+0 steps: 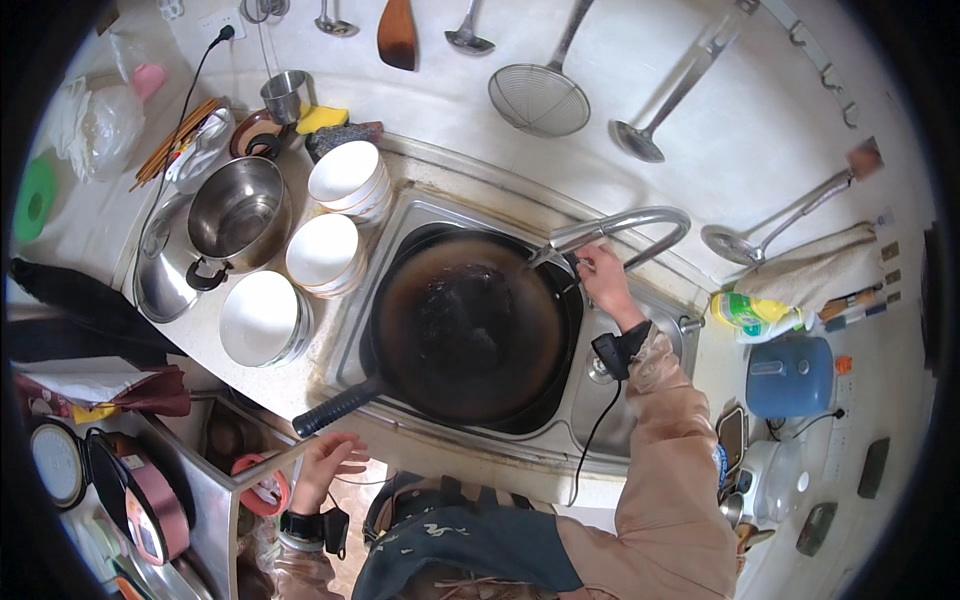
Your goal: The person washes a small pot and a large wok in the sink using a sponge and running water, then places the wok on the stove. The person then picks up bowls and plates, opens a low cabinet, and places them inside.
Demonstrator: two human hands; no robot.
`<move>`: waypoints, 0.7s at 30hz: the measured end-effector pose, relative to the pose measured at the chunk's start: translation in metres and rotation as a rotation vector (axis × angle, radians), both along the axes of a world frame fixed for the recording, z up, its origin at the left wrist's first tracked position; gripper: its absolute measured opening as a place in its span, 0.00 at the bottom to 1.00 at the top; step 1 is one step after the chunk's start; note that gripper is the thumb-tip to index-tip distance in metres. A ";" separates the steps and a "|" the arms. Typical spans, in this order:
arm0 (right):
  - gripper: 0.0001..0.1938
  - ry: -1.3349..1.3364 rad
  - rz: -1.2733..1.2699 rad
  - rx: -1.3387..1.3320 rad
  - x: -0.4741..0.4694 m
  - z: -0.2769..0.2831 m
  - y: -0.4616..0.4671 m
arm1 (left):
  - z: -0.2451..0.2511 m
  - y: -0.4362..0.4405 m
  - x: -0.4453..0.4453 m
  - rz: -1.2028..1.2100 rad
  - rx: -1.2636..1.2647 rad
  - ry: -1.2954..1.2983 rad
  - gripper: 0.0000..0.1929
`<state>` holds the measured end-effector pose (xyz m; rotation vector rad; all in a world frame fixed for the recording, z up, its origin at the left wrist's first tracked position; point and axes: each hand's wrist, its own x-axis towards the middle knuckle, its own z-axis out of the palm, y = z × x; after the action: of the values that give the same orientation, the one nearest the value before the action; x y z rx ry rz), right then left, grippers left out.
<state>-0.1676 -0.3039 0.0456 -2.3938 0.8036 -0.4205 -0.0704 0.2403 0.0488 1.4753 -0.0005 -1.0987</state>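
Note:
A large dark wok (480, 337) sits over the left bowl of a stainless steel sink (352, 330), with dark water in it. Its black ribbed handle (337, 405) points toward the counter's front edge. My right hand (604, 281) grips the lever of a chrome gooseneck faucet (637, 217). The spout (541, 255) hangs over the wok's rim, where water seems to run in. Just below the wok handle, my left hand (328, 461) is held in the air, fingers loosely apart and holding nothing.
Stacked white bowls (259, 319), a steel pot (240, 214) and a pot lid (165, 259) crowd the left counter. Ladles and a wire strainer (540, 97) hang on the wall. A yellow detergent bottle (746, 307) stands right. An open drawer (236, 465) lies beside my left arm.

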 end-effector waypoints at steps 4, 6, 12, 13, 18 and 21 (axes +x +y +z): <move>0.11 -0.046 -0.235 -0.361 -0.039 0.007 0.018 | 0.012 -0.017 0.012 -0.066 -0.049 -0.122 0.10; 0.17 -0.042 -0.282 -0.423 -0.053 -0.004 0.030 | 0.014 -0.029 0.015 -0.094 -0.087 -0.137 0.09; 0.43 0.052 -0.713 -0.073 -0.044 -0.046 0.021 | 0.014 -0.059 0.013 -0.257 -0.125 -0.253 0.08; 0.44 0.012 -0.754 0.153 -0.044 -0.050 0.017 | 0.014 -0.061 0.012 -0.293 -0.126 -0.293 0.08; 0.43 -0.099 -0.745 0.575 -0.038 -0.061 0.010 | 0.013 -0.063 0.012 -0.327 -0.124 -0.262 0.08; 0.41 -0.096 -0.752 0.572 -0.038 -0.053 0.018 | 0.012 -0.057 0.013 -0.333 -0.135 -0.291 0.08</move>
<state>-0.2052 -0.2858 -0.0070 -1.4814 1.5316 -0.4985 -0.0571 0.1834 0.0612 1.5332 -0.5312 -1.1121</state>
